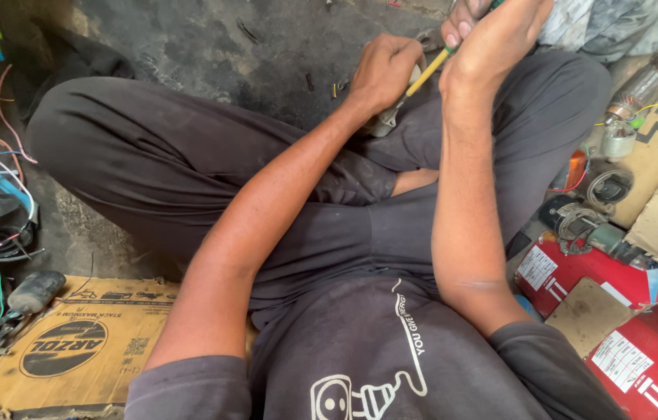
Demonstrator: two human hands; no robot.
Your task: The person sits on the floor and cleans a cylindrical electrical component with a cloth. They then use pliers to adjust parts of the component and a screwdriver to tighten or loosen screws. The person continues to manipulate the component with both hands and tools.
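Observation:
I sit cross-legged on the floor in dark trousers. My left hand (382,71) is closed around a small pale part (386,120) held over my knee. My right hand (492,33) grips a screwdriver with a yellow shaft (428,72) and a green handle end, its tip pointing down into the part in my left hand. Most of the part is hidden behind my left fingers.
Flattened cardboard (88,342) lies at lower left with wires and small motors (2,303) beside it. Red cylinders (617,311) lie at lower right. Coils, a motor armature (648,85) and small fittings crowd the right side. Dark concrete floor (228,47) lies ahead.

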